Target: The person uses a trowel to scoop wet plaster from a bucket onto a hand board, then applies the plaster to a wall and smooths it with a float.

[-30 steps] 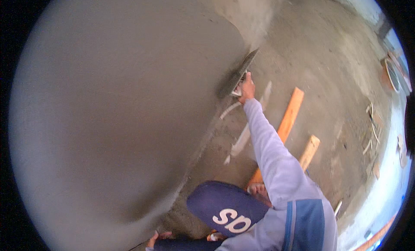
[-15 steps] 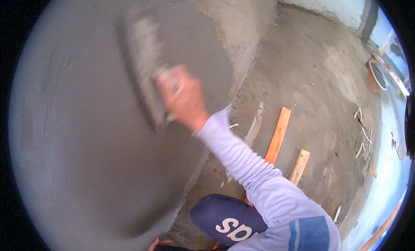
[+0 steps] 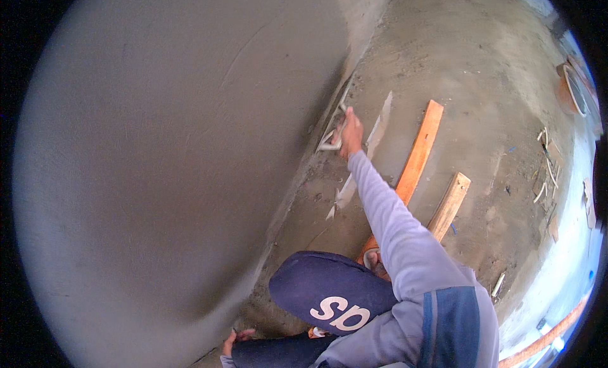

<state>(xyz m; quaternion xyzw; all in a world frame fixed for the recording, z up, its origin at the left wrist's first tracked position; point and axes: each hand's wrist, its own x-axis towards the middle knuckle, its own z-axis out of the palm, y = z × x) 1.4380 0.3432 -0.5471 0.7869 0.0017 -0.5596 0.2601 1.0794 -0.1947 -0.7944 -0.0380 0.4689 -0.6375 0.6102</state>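
Note:
My right hand (image 3: 350,135) is closed round the pale handle of a plastering trowel (image 3: 329,142). The trowel's blade is seen nearly edge-on, low against the grey plastered wall (image 3: 171,127), where the wall meets the floor. My left hand (image 3: 236,340) is at the bottom of the view, beside my dark-clad knee and near the foot of the wall. Its thumb and fingers are apart, and no tool shows in it; part of the hand is hidden.
On the rough concrete floor (image 3: 481,95) lie an orange wooden strip (image 3: 420,151) and a shorter piece of wood (image 3: 451,203), right of my arm. A bucket (image 3: 572,89) stands at the far right. Scraps and thin sticks (image 3: 547,168) are scattered near the right-hand wall.
My right hand has brought the trowel down and to the right, from the middle of the wall to its bottom edge. My left hand stays low by the knee. The view has shifted somewhat.

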